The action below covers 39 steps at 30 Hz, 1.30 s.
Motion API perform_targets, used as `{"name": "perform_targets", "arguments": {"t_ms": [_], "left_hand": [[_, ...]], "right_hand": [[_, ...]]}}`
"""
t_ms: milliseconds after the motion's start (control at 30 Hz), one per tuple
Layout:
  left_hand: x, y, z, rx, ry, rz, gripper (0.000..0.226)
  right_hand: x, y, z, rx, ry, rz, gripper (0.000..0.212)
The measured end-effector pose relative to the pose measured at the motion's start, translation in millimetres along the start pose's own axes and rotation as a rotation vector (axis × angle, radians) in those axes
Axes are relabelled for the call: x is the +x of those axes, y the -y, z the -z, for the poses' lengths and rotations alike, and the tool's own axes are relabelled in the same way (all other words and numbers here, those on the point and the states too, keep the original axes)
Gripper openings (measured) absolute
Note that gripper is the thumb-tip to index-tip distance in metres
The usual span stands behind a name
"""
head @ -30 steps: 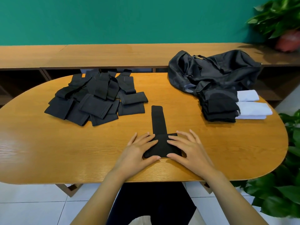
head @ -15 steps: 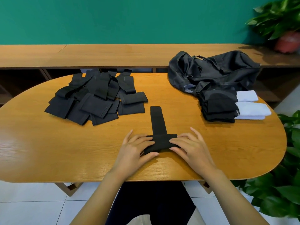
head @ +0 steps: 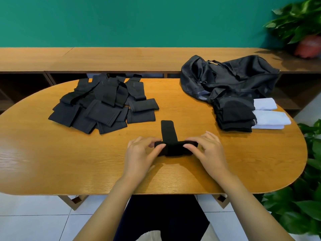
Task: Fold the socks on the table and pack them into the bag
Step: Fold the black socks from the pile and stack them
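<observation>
Head-worn view, downward over the table [head: 69, 162]

Lighting bright, even and diffuse, from overhead; pale sheen on the table [head: 26, 153] at near left; shadows soft and short; wide-angle bowing toward the edges; far-right plant [head: 298, 20] slightly blurred.

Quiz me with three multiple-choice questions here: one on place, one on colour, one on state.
1. Where is the black bag? A) far right of the table B) far left of it C) on the floor
2. What colour are the folded cloths beside the folded sock stack? A) red B) white C) yellow
3. The black sock nearest the camera is: A) fully flat B) bagged C) partly rolled
Answers: 1 A, it sits at the far right; 2 B, white against the dark stack; 3 C, near end rolled, far end flat.
</observation>
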State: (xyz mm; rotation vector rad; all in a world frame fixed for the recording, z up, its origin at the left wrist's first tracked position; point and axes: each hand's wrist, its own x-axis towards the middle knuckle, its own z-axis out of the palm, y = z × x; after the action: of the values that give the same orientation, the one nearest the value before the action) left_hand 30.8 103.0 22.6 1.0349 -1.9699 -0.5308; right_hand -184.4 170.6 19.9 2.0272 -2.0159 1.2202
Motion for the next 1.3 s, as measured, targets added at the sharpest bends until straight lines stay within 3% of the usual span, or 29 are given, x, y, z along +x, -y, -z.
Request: {"name": "perform_targets", "arguments": {"t_ms": [133,300,567,700,800,967,1200,1300], "left_hand": [[18,3,-6,-0.024,0.013,0.129,0.028],[34,11,-13,0.006,0.015,0.223,0.023],[42,28,-24,0.199,0.098,0.332,0.039],[33,31,-18,0.253,0.159,0.161,0.048],[23,29,-13,0.212,0.312,0.027,0.059],[13,30,-14,0.217,0.53,0.013,0.067],[6,28,-11,0.343,0.488,-0.123,0.056],[4,25,-11,0.337,0.449,-0.133,0.058]], "right_hand": [[20,4,-3,0.012,0.022,-0.081,0.028],[39,1,-14,-0.04,0.076,-0.134,0.026],[45,-17,-38,-0.097,0.207,-0.158,0.035],[34,-17,-34,-0.124,0.26,-0.074,0.04],[22,-16,-29,-0.178,0.352,0.016,0.052],[9,-15,-26,-0.214,0.439,0.08,0.063],[3,-15,-22,-0.215,0.377,0.173,0.064],[0,-16,-24,-0.246,0.263,0.257,0.051]]}}
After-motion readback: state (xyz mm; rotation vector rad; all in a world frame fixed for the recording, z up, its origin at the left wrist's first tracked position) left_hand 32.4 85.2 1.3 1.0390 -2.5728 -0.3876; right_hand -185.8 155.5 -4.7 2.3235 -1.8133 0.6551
